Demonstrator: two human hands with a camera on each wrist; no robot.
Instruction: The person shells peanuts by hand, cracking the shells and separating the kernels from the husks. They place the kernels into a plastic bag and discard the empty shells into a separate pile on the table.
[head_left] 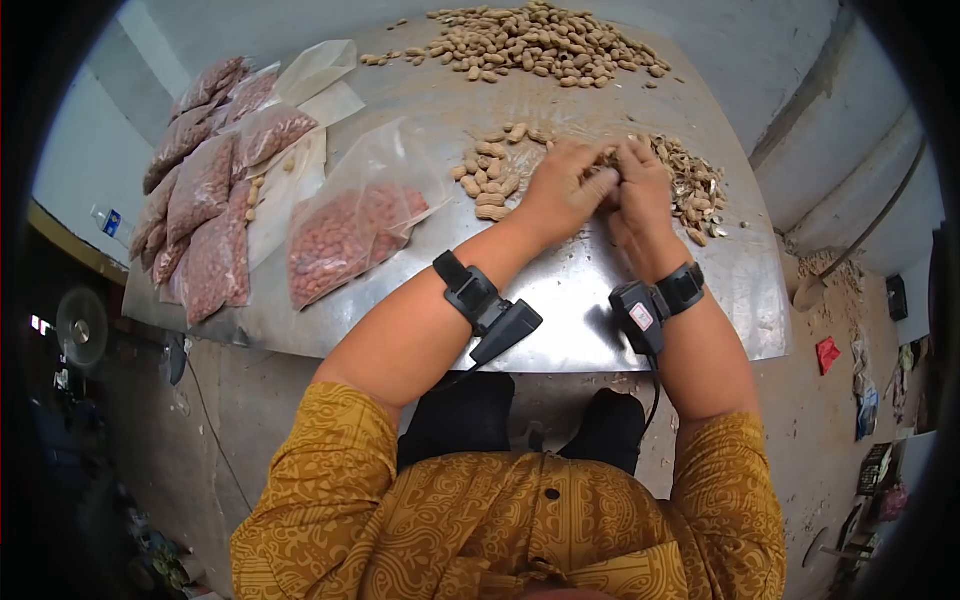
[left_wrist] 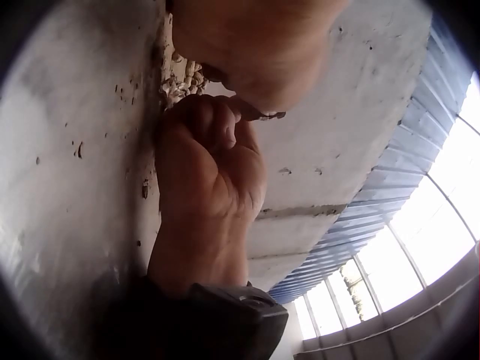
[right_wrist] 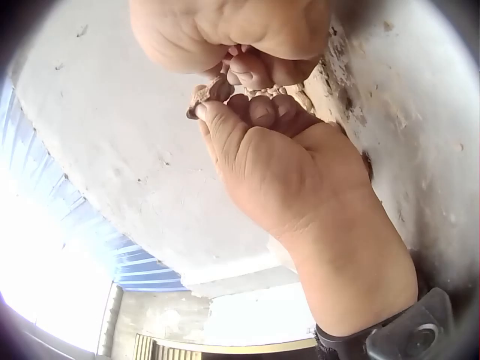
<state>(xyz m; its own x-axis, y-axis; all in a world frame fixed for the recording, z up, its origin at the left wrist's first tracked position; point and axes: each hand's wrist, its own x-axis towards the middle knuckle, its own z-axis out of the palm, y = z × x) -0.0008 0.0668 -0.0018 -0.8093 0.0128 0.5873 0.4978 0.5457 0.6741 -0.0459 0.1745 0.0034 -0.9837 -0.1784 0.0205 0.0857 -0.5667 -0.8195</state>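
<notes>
My left hand (head_left: 562, 192) and right hand (head_left: 643, 200) meet over the metal table. A broken peanut shell (right_wrist: 210, 94) is pinched by the left thumb and fingers in the right wrist view. On its other end, the curled right fingers (right_wrist: 251, 71) grip close in. What lies inside the right palm is hidden. Whole peanuts (head_left: 490, 175) lie left of the hands, and a heap of empty shells (head_left: 690, 180) spreads to the right.
A large pile of unshelled peanuts (head_left: 540, 45) occupies the table's far side. An open plastic bag of pink kernels (head_left: 355, 225) stands left of my arm. Several filled bags (head_left: 205, 185) are stacked at the table's left edge. A red wrapper (head_left: 827, 355) lies on the floor.
</notes>
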